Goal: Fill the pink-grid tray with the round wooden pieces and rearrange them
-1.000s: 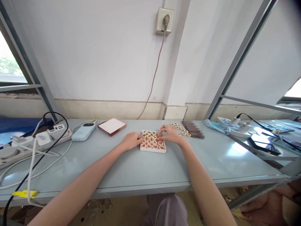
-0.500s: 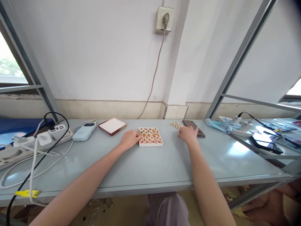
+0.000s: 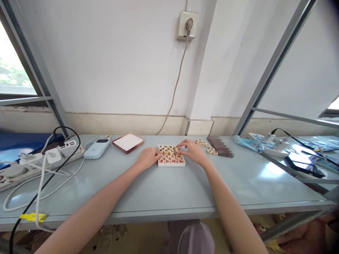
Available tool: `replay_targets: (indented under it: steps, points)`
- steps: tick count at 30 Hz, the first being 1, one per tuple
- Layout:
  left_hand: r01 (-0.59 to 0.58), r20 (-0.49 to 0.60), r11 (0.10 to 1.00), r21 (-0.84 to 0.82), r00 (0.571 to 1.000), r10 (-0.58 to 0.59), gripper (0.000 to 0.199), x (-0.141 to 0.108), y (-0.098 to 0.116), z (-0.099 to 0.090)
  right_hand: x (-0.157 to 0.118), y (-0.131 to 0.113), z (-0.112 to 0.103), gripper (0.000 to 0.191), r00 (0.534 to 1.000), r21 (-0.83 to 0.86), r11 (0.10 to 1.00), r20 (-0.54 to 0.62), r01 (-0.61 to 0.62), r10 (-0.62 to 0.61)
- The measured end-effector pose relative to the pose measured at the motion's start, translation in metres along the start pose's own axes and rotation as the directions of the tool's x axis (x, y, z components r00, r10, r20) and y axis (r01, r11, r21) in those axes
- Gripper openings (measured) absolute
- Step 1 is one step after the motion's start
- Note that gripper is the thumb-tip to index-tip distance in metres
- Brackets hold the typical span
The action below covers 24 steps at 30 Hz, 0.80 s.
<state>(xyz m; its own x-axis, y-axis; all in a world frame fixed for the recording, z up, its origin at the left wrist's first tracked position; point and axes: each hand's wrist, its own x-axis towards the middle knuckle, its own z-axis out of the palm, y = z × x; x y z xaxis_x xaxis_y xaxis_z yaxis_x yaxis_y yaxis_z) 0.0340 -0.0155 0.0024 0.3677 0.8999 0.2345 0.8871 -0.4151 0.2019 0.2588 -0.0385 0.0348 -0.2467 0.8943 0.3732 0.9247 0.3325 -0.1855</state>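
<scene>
A small white box on the desk holds rows of round Chinese chess pieces, black characters at the back and red ones in front. My left hand is closed at the box's left edge, thumb and fingers gripping its side. Over the box's right side, my right hand has thumb and index finger around a black-lettered chess piece in the rows. Several loose black-lettered pieces lie right of the box, behind my right hand.
A red-edged box lid lies left of the box. A dark phone rests beyond the loose pieces. Farther left are a pale blue power bank and a power strip with cables. A blue plastic bag lies at the right.
My right hand has moved left from the loose pieces to the box's right side, uncovering more loose pieces. My left hand stays at the box's left edge. The view has shifted slightly.
</scene>
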Motion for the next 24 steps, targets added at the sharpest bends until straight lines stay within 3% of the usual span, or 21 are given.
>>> replay_targets:
  steps: [14, 19, 21, 24]
  points:
    - [-0.046, -0.007, 0.999, -0.019, 0.999, 0.046, 0.033, -0.002, -0.002, 0.0, 0.001, 0.003, 0.004, 0.019, 0.997, -0.088, 0.994, 0.03, -0.062, 0.065]
    - [-0.026, -0.009, 0.999, -0.023, 1.0, 0.026, 0.033, -0.002, -0.002, -0.001, 0.003, 0.009, 0.003, 0.023, 0.998, 0.02, 0.998, 0.029, -0.062, 0.061]
    - [-0.023, 0.001, 0.999, -0.023, 1.0, 0.023, 0.033, -0.002, -0.002, -0.001, 0.003, 0.018, 0.006, 0.024, 0.997, 0.051, 0.996, -0.021, -0.079, 0.08]
    - [-0.02, 0.012, 1.0, -0.012, 1.0, 0.02, 0.035, -0.002, -0.002, -0.001, 0.0, 0.04, 0.017, 0.031, 0.951, -0.104, 0.965, -0.223, -0.241, 0.213]
